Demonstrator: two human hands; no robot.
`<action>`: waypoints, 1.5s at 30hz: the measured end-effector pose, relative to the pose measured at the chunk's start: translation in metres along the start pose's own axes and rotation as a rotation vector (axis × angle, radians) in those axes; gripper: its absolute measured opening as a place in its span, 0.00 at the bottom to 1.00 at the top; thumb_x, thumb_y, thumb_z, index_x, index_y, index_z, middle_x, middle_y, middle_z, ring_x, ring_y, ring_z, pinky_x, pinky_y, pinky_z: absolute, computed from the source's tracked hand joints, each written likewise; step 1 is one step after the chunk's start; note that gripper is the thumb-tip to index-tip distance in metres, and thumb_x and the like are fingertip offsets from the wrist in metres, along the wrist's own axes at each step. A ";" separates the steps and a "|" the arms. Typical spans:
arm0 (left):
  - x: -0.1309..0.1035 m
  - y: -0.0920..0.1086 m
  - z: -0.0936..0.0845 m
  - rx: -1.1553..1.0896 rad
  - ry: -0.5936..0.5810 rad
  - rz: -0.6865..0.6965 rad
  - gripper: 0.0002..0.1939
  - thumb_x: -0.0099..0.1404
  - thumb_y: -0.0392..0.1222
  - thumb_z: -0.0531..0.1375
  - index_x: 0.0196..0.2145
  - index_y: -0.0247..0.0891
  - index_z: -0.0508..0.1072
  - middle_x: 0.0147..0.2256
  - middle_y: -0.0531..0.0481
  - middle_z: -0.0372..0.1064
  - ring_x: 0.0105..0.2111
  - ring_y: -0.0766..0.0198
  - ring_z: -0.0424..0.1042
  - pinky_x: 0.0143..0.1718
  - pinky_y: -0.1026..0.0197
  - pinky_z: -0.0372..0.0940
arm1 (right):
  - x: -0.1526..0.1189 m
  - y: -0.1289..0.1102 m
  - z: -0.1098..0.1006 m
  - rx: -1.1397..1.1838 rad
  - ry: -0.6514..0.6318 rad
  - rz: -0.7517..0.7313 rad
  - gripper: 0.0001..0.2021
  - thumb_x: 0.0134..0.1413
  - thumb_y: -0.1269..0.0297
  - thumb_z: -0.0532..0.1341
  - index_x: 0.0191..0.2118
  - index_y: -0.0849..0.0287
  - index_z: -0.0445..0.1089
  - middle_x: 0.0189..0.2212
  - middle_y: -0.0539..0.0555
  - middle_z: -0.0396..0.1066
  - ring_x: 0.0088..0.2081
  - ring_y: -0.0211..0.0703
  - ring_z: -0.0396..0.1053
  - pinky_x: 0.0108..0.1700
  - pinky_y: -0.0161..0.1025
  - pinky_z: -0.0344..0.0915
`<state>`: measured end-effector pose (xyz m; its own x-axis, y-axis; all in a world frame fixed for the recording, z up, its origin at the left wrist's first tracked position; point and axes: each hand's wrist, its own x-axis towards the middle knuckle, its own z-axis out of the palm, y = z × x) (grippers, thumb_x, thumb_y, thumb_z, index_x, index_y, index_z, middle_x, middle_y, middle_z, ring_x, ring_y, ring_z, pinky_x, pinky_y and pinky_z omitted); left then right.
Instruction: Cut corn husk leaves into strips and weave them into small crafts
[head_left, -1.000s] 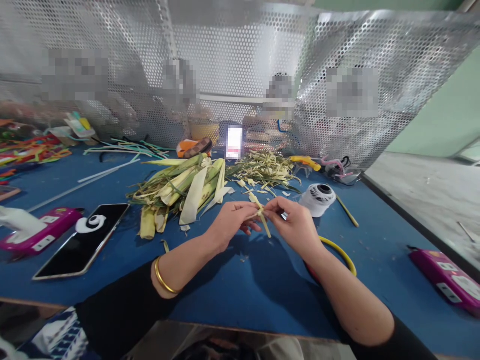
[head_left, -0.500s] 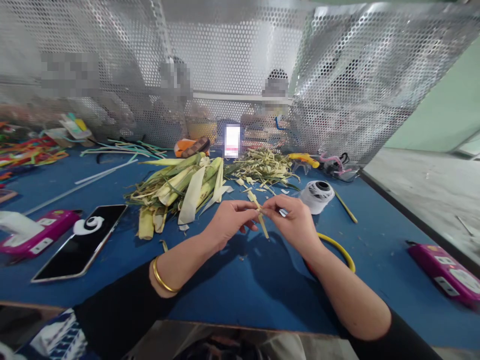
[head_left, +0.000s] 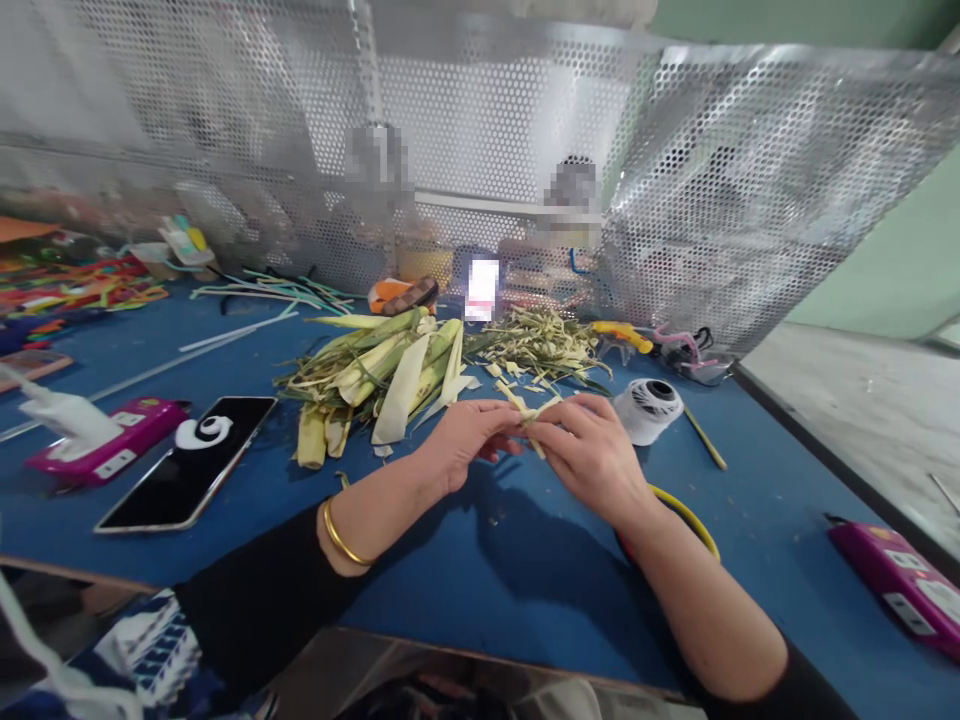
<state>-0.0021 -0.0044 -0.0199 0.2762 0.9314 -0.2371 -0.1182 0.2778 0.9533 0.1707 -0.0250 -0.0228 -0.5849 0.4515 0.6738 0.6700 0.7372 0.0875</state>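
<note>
My left hand (head_left: pixel 476 435) pinches a narrow pale-yellow husk strip (head_left: pixel 513 396) above the blue table (head_left: pixel 480 560). From the other side my right hand (head_left: pixel 592 455) closes on the same strip, its fingertips almost touching the left ones. A pale end rises between the fingers of both hands, and a short end sticks out below. The fingers hide the crossing point. Behind my left hand lies a bundle of corn husks (head_left: pixel 360 375). A white spool of thread (head_left: pixel 649 412) stands just beyond my right hand.
Shredded husk (head_left: pixel 544 345) is heaped at the back, before a perforated metal screen (head_left: pixel 480 120). On the left lie a phone (head_left: pixel 187 485) and a purple power strip (head_left: pixel 112 445); another power strip (head_left: pixel 900 575) is on the right. A yellow ring (head_left: pixel 697 525) lies partly under my right forearm.
My right hand has turned over the strip, its fingers now lying across it, and a pale end shows beside them. The whole view has shifted slightly, so the table things appear farther right.
</note>
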 end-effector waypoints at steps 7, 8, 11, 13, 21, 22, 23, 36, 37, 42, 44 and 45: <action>-0.003 0.000 0.001 0.271 -0.075 0.077 0.06 0.53 0.37 0.60 0.27 0.34 0.77 0.24 0.49 0.74 0.20 0.68 0.69 0.18 0.68 0.57 | -0.002 -0.002 0.006 0.350 0.050 0.421 0.06 0.58 0.67 0.59 0.30 0.55 0.70 0.36 0.53 0.75 0.42 0.47 0.72 0.46 0.45 0.61; -0.003 0.001 0.001 0.304 -0.096 0.089 0.06 0.53 0.36 0.60 0.27 0.34 0.77 0.24 0.49 0.74 0.20 0.68 0.69 0.18 0.68 0.58 | -0.003 -0.001 0.006 0.448 0.027 0.488 0.06 0.57 0.66 0.59 0.29 0.55 0.69 0.37 0.54 0.75 0.43 0.47 0.72 0.44 0.44 0.62; -0.004 0.003 -0.001 0.368 -0.167 0.097 0.07 0.52 0.35 0.58 0.24 0.34 0.77 0.23 0.49 0.73 0.21 0.69 0.69 0.19 0.68 0.59 | -0.002 0.000 0.006 0.654 -0.041 0.594 0.06 0.55 0.64 0.60 0.28 0.56 0.67 0.34 0.53 0.75 0.39 0.46 0.72 0.41 0.41 0.64; -0.004 0.004 -0.003 0.383 -0.195 0.092 0.07 0.52 0.35 0.58 0.21 0.35 0.75 0.22 0.50 0.72 0.20 0.70 0.68 0.19 0.69 0.58 | -0.001 0.000 0.004 0.690 -0.052 0.611 0.05 0.54 0.64 0.60 0.29 0.56 0.68 0.31 0.51 0.74 0.34 0.43 0.70 0.39 0.40 0.64; -0.004 0.007 -0.005 0.431 -0.237 0.089 0.07 0.50 0.36 0.59 0.17 0.36 0.72 0.17 0.53 0.67 0.18 0.71 0.63 0.19 0.68 0.57 | 0.000 -0.001 0.001 0.779 -0.072 0.616 0.09 0.52 0.66 0.61 0.41 0.55 0.70 0.28 0.48 0.71 0.31 0.39 0.67 0.36 0.37 0.64; -0.004 0.007 -0.006 0.442 -0.246 0.082 0.07 0.49 0.36 0.59 0.17 0.36 0.72 0.17 0.53 0.67 0.18 0.70 0.64 0.19 0.68 0.58 | 0.000 0.000 0.001 0.773 -0.095 0.590 0.07 0.52 0.66 0.61 0.39 0.55 0.71 0.29 0.49 0.72 0.32 0.40 0.68 0.37 0.37 0.64; -0.004 0.007 -0.006 0.450 -0.256 0.075 0.06 0.49 0.36 0.59 0.17 0.36 0.73 0.17 0.53 0.67 0.18 0.70 0.64 0.20 0.68 0.58 | 0.001 0.001 0.000 0.759 -0.114 0.559 0.03 0.53 0.66 0.61 0.35 0.56 0.71 0.29 0.50 0.72 0.33 0.40 0.68 0.38 0.38 0.64; 0.000 0.007 -0.010 0.281 -0.220 0.082 0.09 0.50 0.46 0.64 0.22 0.36 0.78 0.21 0.50 0.69 0.24 0.67 0.66 0.25 0.65 0.58 | 0.002 0.003 0.004 0.618 -0.132 0.533 0.10 0.59 0.62 0.54 0.27 0.56 0.62 0.24 0.49 0.67 0.28 0.39 0.62 0.33 0.36 0.58; 0.001 0.006 -0.009 0.214 -0.191 0.103 0.12 0.50 0.49 0.65 0.26 0.36 0.79 0.25 0.49 0.72 0.28 0.66 0.68 0.28 0.65 0.60 | 0.001 0.002 0.006 0.630 -0.066 0.590 0.10 0.58 0.62 0.54 0.27 0.56 0.62 0.24 0.49 0.66 0.28 0.39 0.62 0.32 0.36 0.58; 0.001 -0.005 -0.001 0.052 -0.139 0.132 0.15 0.47 0.49 0.70 0.30 0.37 0.78 0.30 0.51 0.74 0.31 0.67 0.69 0.37 0.64 0.61 | 0.001 -0.004 0.015 0.677 0.151 0.778 0.09 0.55 0.60 0.56 0.26 0.56 0.64 0.24 0.48 0.68 0.28 0.40 0.63 0.33 0.36 0.59; 0.000 -0.009 0.003 0.003 -0.133 0.107 0.16 0.47 0.48 0.70 0.30 0.36 0.77 0.29 0.51 0.74 0.32 0.67 0.71 0.39 0.63 0.62 | 0.000 -0.008 0.019 0.676 0.177 0.807 0.08 0.55 0.61 0.57 0.26 0.56 0.65 0.23 0.48 0.68 0.28 0.40 0.64 0.34 0.37 0.60; -0.001 -0.010 0.005 -0.033 -0.132 0.093 0.16 0.47 0.48 0.70 0.30 0.36 0.76 0.29 0.51 0.74 0.33 0.66 0.72 0.41 0.62 0.63 | -0.001 -0.009 0.020 0.674 0.184 0.816 0.08 0.55 0.62 0.57 0.26 0.56 0.65 0.23 0.48 0.68 0.28 0.40 0.64 0.34 0.37 0.60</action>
<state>0.0037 -0.0095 -0.0285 0.3857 0.9148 -0.1198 -0.1792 0.2017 0.9629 0.1557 -0.0217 -0.0391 0.0409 0.8917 0.4507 0.4033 0.3980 -0.8240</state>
